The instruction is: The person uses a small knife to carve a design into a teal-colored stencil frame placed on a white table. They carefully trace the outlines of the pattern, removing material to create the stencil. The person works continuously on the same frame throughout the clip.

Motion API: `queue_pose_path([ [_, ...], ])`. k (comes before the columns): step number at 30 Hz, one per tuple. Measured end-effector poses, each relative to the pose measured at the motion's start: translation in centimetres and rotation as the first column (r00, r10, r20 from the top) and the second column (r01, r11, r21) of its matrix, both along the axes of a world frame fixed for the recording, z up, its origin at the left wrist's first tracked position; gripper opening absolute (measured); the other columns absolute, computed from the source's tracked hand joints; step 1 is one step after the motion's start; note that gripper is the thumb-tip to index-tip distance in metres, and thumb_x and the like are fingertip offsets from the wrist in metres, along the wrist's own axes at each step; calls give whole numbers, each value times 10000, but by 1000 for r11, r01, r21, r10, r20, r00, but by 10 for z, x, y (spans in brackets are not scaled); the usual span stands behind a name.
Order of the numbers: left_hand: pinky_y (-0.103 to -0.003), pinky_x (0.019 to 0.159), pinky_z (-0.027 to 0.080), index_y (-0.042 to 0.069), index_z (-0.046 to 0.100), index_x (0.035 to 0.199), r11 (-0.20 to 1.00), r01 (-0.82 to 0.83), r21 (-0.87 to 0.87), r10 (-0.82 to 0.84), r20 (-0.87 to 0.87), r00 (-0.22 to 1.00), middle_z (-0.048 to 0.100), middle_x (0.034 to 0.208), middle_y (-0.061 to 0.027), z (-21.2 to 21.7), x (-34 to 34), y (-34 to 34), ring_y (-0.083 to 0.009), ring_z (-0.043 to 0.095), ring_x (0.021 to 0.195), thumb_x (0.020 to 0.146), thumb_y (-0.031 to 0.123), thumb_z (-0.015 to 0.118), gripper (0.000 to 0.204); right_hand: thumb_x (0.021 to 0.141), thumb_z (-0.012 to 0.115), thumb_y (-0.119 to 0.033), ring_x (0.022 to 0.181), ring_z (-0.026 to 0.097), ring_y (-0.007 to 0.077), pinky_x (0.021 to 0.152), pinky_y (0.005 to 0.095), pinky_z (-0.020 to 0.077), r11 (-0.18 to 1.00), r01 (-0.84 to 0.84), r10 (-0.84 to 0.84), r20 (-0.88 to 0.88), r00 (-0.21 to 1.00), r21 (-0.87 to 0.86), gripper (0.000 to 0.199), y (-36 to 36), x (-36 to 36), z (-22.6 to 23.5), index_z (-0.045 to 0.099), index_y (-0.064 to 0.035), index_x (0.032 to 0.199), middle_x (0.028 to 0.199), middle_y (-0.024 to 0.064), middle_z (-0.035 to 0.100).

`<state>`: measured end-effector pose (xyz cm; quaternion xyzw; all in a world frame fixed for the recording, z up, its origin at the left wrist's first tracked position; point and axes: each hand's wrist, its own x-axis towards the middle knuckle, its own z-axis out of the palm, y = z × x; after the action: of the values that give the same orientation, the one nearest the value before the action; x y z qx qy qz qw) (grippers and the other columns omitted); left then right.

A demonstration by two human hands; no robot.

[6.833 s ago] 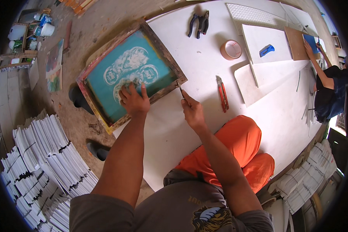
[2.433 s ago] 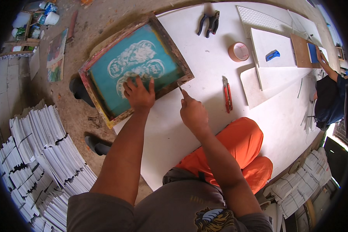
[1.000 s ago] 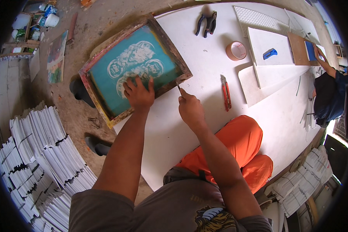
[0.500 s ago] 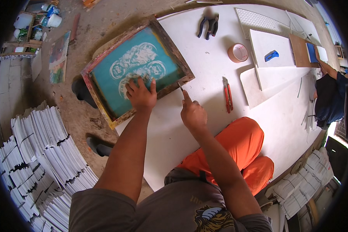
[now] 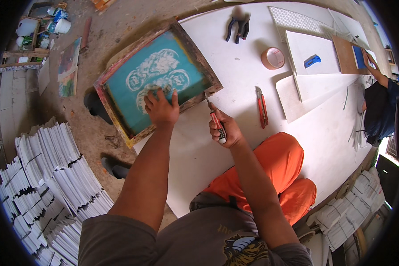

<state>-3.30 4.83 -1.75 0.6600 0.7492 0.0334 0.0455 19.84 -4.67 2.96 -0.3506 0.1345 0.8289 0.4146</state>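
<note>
A wooden-framed printing screen [image 5: 124,95] with teal mesh and a white design lies at an angle over the table's left edge. My left hand [image 5: 163,110] rests on its mesh, fingers spread over the lower part of the design. The fingertips cover what is beneath them. In my right hand [image 5: 229,129] is a screwdriver [image 5: 217,120] with a red, black and white handle, fingers wrapped round it. Its thin metal shaft points away from me, the tip at the frame's near right corner. A red utility knife [image 5: 262,108] lies to the right of that hand.
On the white table [image 5: 197,159] are pliers [image 5: 238,30], a tape roll [image 5: 272,58] and white boards [image 5: 312,86] bearing a blue cutter [image 5: 312,61]. Bundled white sheets [image 5: 53,186] are stacked at left. Another person's arm [image 5: 377,71] reaches in at far right.
My right hand has turned over, so its curled fingers and the screwdriver handle now show. The tip stays by the frame corner. My left hand keeps its place; the view shifts slightly.
</note>
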Motion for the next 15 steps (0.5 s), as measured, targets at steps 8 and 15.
queue_pose_path([
  [8,-650,1152,320,96,489,1476,999,-6,33,5,27,1000,380,1546,-266,-1,-1,-1,-531,333,1451,1032,640,467,703,1043,616,-285,695,685,441,663,518,560,729,-684,-108,992,-63,36,452,-11,-32,20,567,-209,1485,763,226,680],
  [15,-656,1164,304,91,482,1488,1000,-15,7,14,33,999,376,1545,-260,1,0,-2,-521,319,1461,1038,646,443,715,1054,572,-258,807,702,472,739,588,554,674,-721,-8,974,-225,-161,451,-7,-43,29,545,-219,1503,842,262,696],
])
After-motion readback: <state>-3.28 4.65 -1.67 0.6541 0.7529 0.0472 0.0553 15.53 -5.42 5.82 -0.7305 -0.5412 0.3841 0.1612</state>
